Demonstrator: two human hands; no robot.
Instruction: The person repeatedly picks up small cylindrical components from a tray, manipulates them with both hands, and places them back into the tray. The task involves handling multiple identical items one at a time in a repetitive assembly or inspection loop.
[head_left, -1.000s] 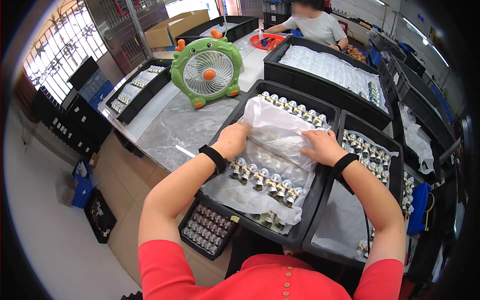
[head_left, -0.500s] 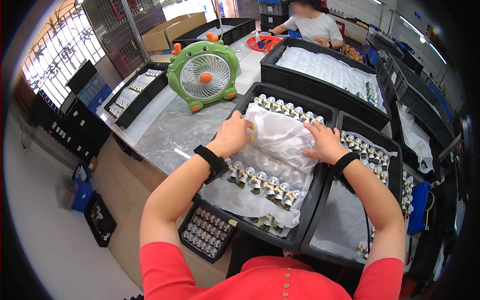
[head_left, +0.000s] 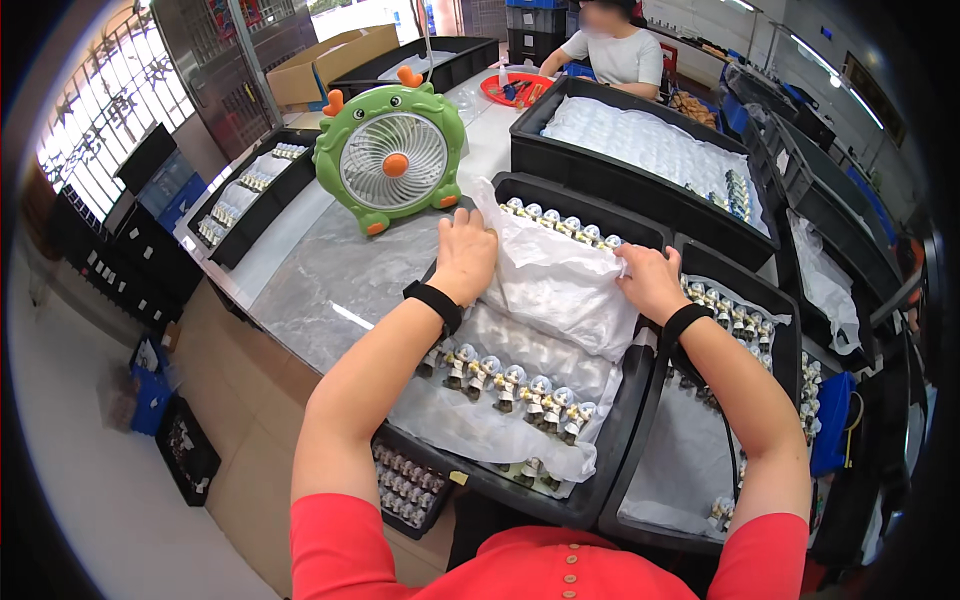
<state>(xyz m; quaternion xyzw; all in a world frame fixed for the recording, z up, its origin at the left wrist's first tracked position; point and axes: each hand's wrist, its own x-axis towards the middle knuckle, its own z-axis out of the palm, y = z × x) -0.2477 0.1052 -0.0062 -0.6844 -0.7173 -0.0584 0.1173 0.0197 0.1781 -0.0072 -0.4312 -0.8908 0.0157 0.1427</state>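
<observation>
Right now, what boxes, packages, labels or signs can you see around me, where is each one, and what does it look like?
Cardboard box: far left end of the table, behind the green fan; long, brown, open-topped.
Blue crate: left of the table, low down; rectangular.
White plastic sheet: in the black tray, under both hands; crumpled wrapping.
No signs or screens are clear.

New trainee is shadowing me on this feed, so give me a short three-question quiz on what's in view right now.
1. True or false: both hands rest on the white sheet.
2. What stands left of the tray: A a green fan, B a kettle, C a lamp?
3. Fill in: the row nearest the person holds small ____.

Key:
1. True: left hand and right hand press it.
2. A, the fan.
3. Figurines.
</observation>
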